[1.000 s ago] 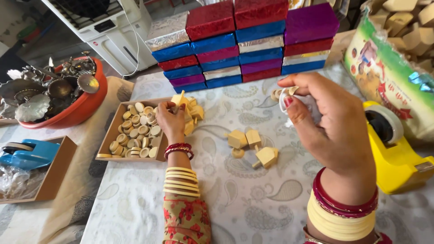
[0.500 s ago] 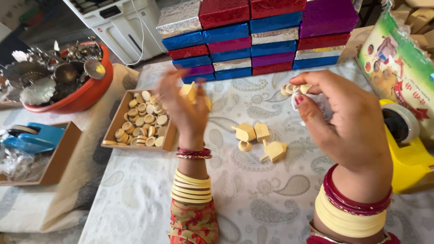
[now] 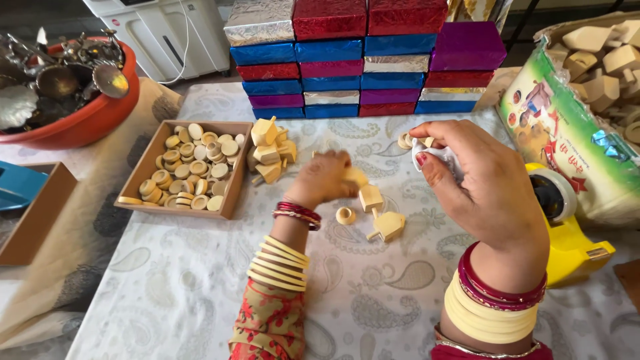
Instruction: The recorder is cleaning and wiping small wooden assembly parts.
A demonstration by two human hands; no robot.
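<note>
The left hand (image 3: 325,179) rests low on the desk (image 3: 173,287) with its grip curled shut on a pale wooden block (image 3: 355,177), more blocks (image 3: 379,213) and a small wooden ring (image 3: 345,215) lying just beside it. The right hand (image 3: 481,180) hovers above, its grip pinched closed on a small white piece (image 3: 435,153). Left of the left grip sits a box of wooden discs (image 3: 187,170).

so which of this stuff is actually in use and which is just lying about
In use:
- left hand on the wooden pegs
- right hand pinching a small white piece
- ring
- tray of discs
- block pile

Lying about:
- foil boxes
- red bowl
- tape dispenser
- printed sack
</note>
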